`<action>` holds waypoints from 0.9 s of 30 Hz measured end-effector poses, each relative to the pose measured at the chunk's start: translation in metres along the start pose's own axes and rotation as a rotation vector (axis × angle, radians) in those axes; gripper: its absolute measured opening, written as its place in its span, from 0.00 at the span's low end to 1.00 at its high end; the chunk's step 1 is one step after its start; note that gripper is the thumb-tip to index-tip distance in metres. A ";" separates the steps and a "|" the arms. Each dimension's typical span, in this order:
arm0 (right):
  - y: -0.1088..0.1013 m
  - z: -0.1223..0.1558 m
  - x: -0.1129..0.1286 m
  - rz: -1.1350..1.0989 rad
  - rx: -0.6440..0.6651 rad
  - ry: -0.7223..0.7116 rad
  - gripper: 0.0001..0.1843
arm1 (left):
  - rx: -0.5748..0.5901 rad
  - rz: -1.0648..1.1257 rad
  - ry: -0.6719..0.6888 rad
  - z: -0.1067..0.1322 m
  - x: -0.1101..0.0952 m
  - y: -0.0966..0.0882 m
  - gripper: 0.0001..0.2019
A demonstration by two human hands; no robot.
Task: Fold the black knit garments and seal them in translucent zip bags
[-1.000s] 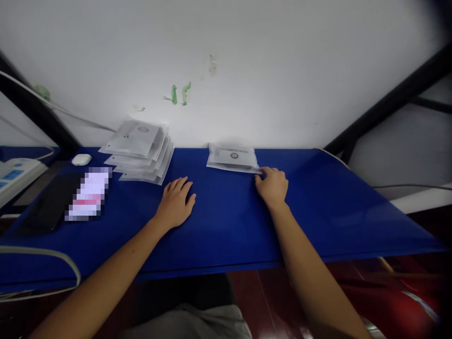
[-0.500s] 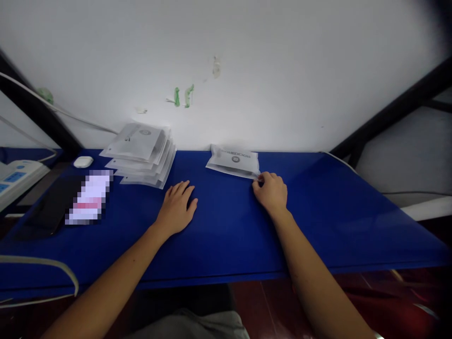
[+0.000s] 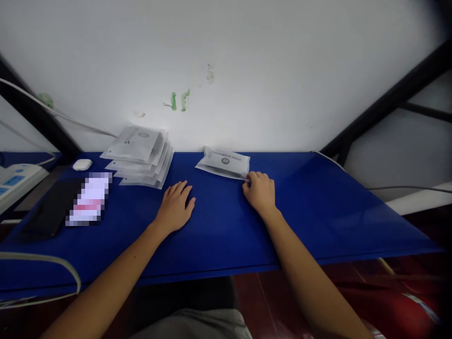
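My right hand pinches the near right corner of a frosted plastic bag that has dark printing and a round logo. The bag lies on the blue table, close to the wall. My left hand rests on the tabletop with its fingers spread, holding nothing. Just beyond its fingertips is a stack of similar frosted bags, piled unevenly. What the bags contain is hidden.
On the left are a phone with a pixelated patch beside it, a white earbud case and a white power strip. A white cable loops at the front left. The wall closes the back.
My right hand and the bag it grips have shifted slightly left in view, partly because the camera moved. The left hand stays flat in about the same spot.
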State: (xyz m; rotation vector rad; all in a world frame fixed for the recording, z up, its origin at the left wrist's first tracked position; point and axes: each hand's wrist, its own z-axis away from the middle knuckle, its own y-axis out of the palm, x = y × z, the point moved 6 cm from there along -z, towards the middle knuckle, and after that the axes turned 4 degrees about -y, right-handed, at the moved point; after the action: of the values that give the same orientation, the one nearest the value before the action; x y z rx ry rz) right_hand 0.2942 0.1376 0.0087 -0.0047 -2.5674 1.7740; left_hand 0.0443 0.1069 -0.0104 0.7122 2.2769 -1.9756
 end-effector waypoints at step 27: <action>-0.038 0.072 0.036 -0.725 -0.115 -0.306 0.07 | -0.054 -0.208 0.324 0.028 -0.068 -0.019 0.09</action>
State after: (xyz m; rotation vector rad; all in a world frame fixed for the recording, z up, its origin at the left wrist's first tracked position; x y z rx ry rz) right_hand 0.2574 0.0573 0.0193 1.1110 -2.3592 1.4127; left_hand 0.0910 0.0575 0.0240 0.8804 2.6784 -1.9989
